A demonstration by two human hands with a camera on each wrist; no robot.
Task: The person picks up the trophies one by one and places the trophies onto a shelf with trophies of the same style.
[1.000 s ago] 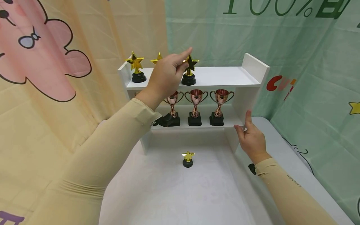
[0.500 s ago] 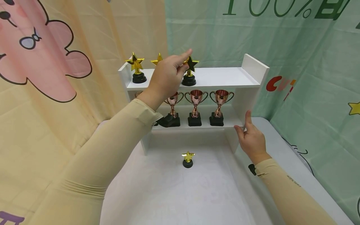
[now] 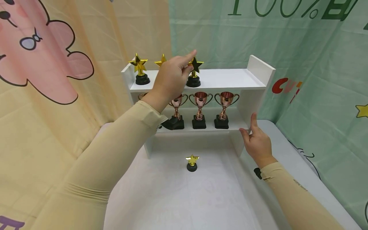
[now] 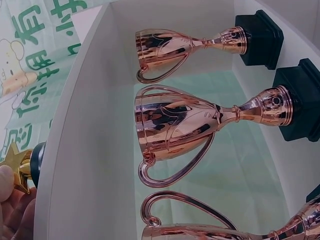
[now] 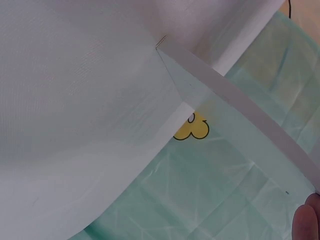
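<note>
On the upper board of a white shelf [image 3: 224, 78], my left hand [image 3: 171, 75] pinches the star of a gold star trophy [image 3: 193, 82] by its points. The left wrist view shows thumb and fingers on that gold star [image 4: 19, 167], its black base near the board. Another star trophy [image 3: 142, 79] stands at the left end; a third star [image 3: 161, 59] is partly hidden behind my hand. My right hand [image 3: 258, 145] holds the shelf's right side panel, thumb at the front edge and index finger pointing up. The right wrist view shows only fingertips [image 5: 306, 220] at the panel.
Copper cup trophies [image 3: 199, 110] line the middle board, with the leftmost mostly covered by my left forearm. A small gold star trophy [image 3: 192, 163] stands on the white tabletop [image 3: 184, 201] below. Printed curtains [image 3: 316, 64] hang behind and beside the table.
</note>
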